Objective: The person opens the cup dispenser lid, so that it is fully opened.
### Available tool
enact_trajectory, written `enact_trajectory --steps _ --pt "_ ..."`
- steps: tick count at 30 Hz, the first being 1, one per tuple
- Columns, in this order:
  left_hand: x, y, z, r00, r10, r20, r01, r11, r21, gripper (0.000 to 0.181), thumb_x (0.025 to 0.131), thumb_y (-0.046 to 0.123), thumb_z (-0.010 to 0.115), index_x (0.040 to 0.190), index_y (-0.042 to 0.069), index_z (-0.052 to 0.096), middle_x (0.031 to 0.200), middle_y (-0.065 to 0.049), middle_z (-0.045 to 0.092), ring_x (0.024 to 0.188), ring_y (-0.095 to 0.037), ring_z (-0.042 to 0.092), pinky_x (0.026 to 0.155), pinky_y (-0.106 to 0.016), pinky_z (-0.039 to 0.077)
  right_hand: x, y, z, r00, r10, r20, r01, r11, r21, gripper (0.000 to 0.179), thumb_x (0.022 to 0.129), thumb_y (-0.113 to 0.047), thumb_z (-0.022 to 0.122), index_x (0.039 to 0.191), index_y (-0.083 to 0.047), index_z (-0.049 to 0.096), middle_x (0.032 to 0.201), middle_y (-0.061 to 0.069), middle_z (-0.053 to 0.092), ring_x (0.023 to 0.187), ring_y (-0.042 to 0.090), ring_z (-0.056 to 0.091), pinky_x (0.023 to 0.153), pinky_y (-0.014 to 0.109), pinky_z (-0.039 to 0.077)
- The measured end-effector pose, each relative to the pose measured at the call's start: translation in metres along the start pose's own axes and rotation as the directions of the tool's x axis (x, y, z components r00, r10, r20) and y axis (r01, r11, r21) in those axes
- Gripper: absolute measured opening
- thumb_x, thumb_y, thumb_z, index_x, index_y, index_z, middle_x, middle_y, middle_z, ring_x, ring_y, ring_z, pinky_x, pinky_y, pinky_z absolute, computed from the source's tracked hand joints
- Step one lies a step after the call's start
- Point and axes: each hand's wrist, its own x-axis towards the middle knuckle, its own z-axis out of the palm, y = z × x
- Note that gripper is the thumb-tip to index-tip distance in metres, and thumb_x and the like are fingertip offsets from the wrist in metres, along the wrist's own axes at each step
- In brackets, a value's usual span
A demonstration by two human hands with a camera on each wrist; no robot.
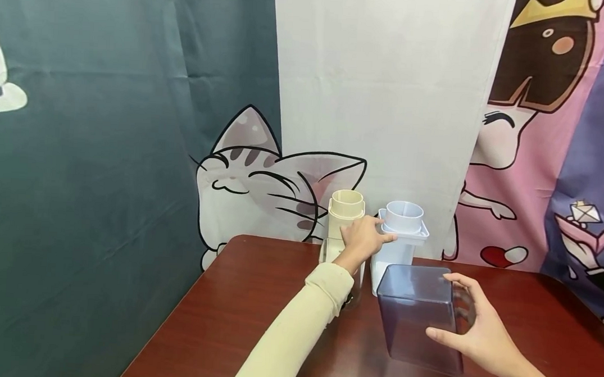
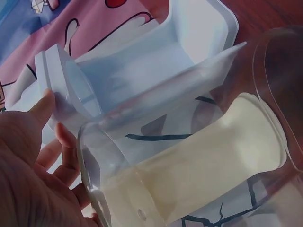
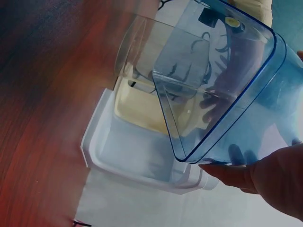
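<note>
My right hand grips a see-through blue-tinted square container by its side, thumb in front and fingers behind. It hangs over the table with its closed end up; its open rim shows in the right wrist view. My left hand reaches between two plastic stands at the back. Its thumb touches the collar of the light-blue stand, with the other fingers loosely bent beside it. Left of that hand, the cream stand has a round top, with a clear cover around it.
Both stands rest near the back edge of the reddish-brown wooden table. Behind them hangs a printed cloth with cartoon figures. The left sleeve crosses the table in front of the cream stand.
</note>
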Motion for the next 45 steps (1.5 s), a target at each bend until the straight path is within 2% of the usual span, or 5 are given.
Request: enact_trajectory --steps 14,26,32,39,45 --pt "0.015 -0.003 -0.001 0.996 -0.064 0.055 0.069 0.994 -0.088 0.056 0.072 0.067 0.074 0.125 0.048 0.065 0.127 0.014 0.065 0.108 -0.013 0.063 0.069 -0.033 0.046 0.008 0.01 0.01 1.0 -0.011 0.006 0.011 0.998 -0.068 0.093 0.058 -0.013 0.097 0.134 -0.012 0.044 0.121 -0.006 0.056 0.103 -0.002 0.058 0.083 0.012 0.045" --pt "0.023 0.002 -0.001 1.0 -0.019 -0.007 0.019 0.997 -0.073 0.056 0.076 0.065 0.073 0.126 0.042 0.067 0.123 0.014 0.067 0.11 -0.016 0.063 0.088 -0.039 0.042 0.024 0.031 0.012 0.999 -0.001 0.042 0.006 0.993 -0.116 0.088 0.059 -0.022 0.097 0.129 -0.014 0.044 0.107 0.001 0.065 0.095 0.004 0.061 0.082 0.019 0.05" --pt "0.025 0.0 0.002 1.0 -0.018 0.001 0.018 0.998 -0.06 0.055 0.078 0.065 0.072 0.128 0.042 0.066 0.126 0.012 0.066 0.111 -0.016 0.063 0.086 -0.038 0.045 0.025 0.039 0.013 0.999 0.018 0.043 -0.013 0.994 -0.107 0.086 0.06 -0.021 0.097 0.128 -0.013 0.044 0.102 0.0 0.067 0.09 0.007 0.062 0.082 0.021 0.05" --pt "0.031 -0.003 0.009 1.0 -0.018 -0.003 0.017 0.991 -0.129 0.054 0.08 0.061 0.073 0.129 0.04 0.065 0.128 0.01 0.065 0.111 -0.017 0.063 0.082 -0.039 0.047 0.024 0.049 0.018 0.999 0.028 0.03 -0.024 0.993 -0.113 0.084 0.061 -0.024 0.096 0.126 -0.012 0.044 0.103 0.002 0.065 0.091 0.007 0.061 0.083 0.02 0.05" --pt "0.034 -0.003 0.015 0.998 -0.034 0.048 0.041 0.986 -0.163 0.056 0.082 0.054 0.075 0.132 0.033 0.063 0.125 0.004 0.066 0.111 -0.021 0.063 0.081 -0.042 0.049 0.024 0.058 0.021 0.999 0.022 0.027 -0.02 0.997 -0.071 0.085 0.06 -0.021 0.097 0.125 -0.01 0.044 0.102 0.002 0.064 0.09 0.008 0.062 0.079 0.024 0.053"
